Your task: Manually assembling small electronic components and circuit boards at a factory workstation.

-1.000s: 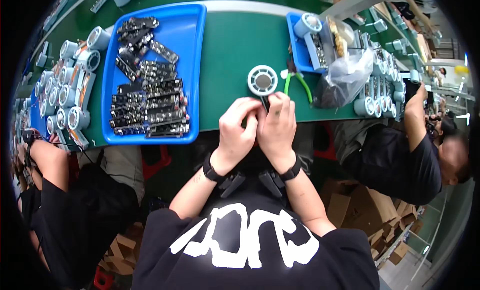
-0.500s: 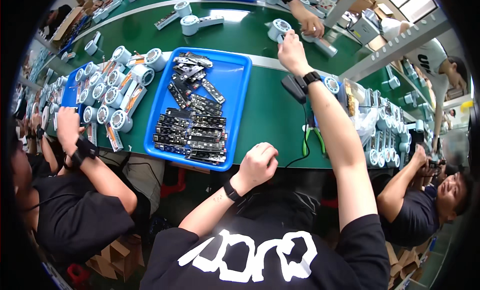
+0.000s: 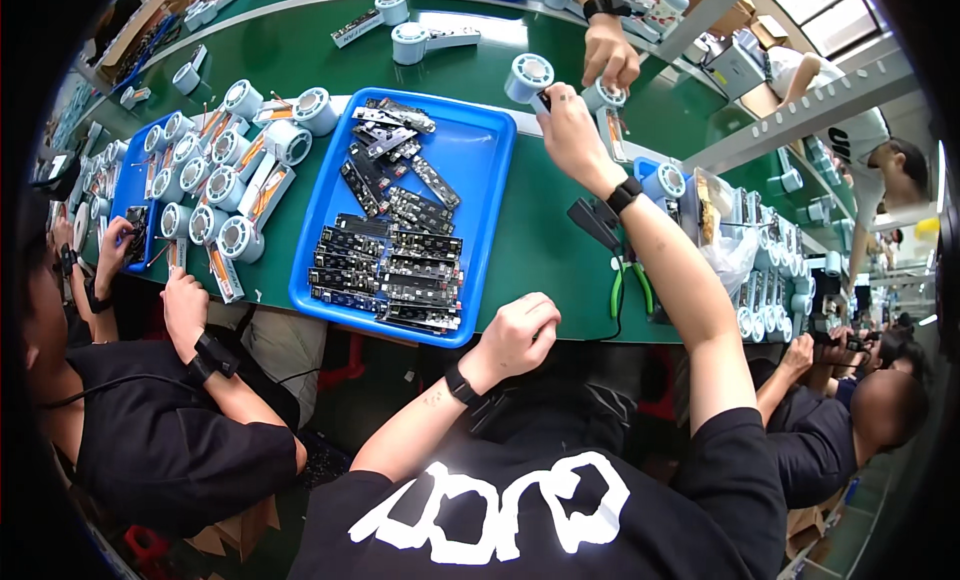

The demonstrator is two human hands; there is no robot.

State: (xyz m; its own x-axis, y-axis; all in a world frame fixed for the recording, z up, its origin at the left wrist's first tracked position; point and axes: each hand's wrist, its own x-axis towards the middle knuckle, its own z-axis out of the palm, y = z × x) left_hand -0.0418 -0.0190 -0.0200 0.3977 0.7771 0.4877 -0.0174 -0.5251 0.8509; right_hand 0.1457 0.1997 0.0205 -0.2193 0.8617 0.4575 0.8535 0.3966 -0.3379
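Note:
My right hand (image 3: pixel 572 138) reaches across the green table with its fingers closed on a light blue handheld fan (image 3: pixel 529 77). The fan's round head shows beyond my fingertips; its handle is mostly hidden by the hand. At the table's near edge my left hand (image 3: pixel 517 336) rests loosely curled, with nothing visible in it. Just left of it lies a blue tray (image 3: pixel 490 195) with circuit boards (image 3: pixel 385 265), stacked in rows at the near end and heaped loosely at the far end. Opposite me, a co-worker's hand (image 3: pixel 610 55) grips another fan (image 3: pixel 605 97), close to my right hand.
Many light blue fans (image 3: pixel 222 187) crowd the table on the left, beside a co-worker's hand (image 3: pixel 185 305). Green-handled pliers (image 3: pixel 630 285) and a black clip-like device (image 3: pixel 595 223) lie under my right forearm. More fans (image 3: pixel 765 305) stand at right, near a slotted metal post (image 3: pixel 790 105).
My right hand has drawn the fan leftward and a little nearer. The co-worker's hand opposite stays on the other fan, whose handle now points toward me. My left hand has hardly moved.

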